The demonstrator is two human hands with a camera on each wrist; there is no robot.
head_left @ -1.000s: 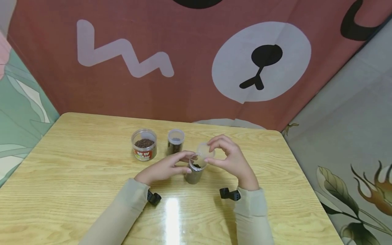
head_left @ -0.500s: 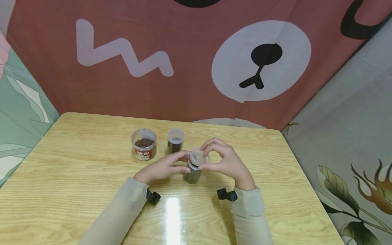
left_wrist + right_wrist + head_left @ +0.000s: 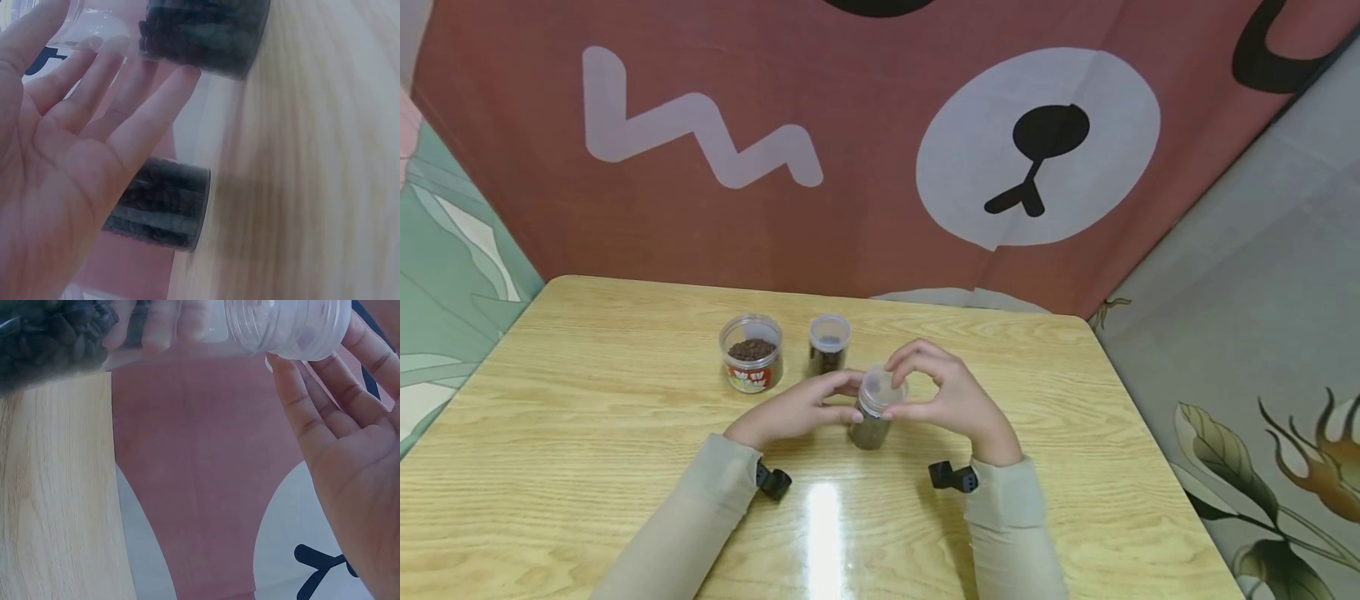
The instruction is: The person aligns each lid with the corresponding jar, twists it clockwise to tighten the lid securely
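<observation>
A clear plastic jar (image 3: pixel 870 433) with dark seed-like pieces stands upright near the middle of the table. My left hand (image 3: pixel 805 410) holds it from the left, thumb in front and fingers behind. A translucent lid (image 3: pixel 877 383) sits at the jar's mouth, pinched at its right side by the thumb and fingers of my right hand (image 3: pixel 955 404). In the right wrist view the lid (image 3: pixel 322 328) lies over the threaded neck, and dark pieces fill the lower jar (image 3: pixel 56 347). Whether it is fully seated, I cannot tell. The left wrist view shows the jar's base (image 3: pixel 206 31) by my left fingertips.
Just behind my left hand stands a second clear jar (image 3: pixel 827 357) with dark contents and a pale top. Farther left is a wide clear tub (image 3: pixel 752 375) with brown granules and a red label. The wooden table (image 3: pixel 587 400) meets a patterned cloth backdrop (image 3: pixel 865 225).
My right hand has come left and slightly down with the lid, from beside the jar's mouth onto it. My left hand keeps its hold on the jar.
</observation>
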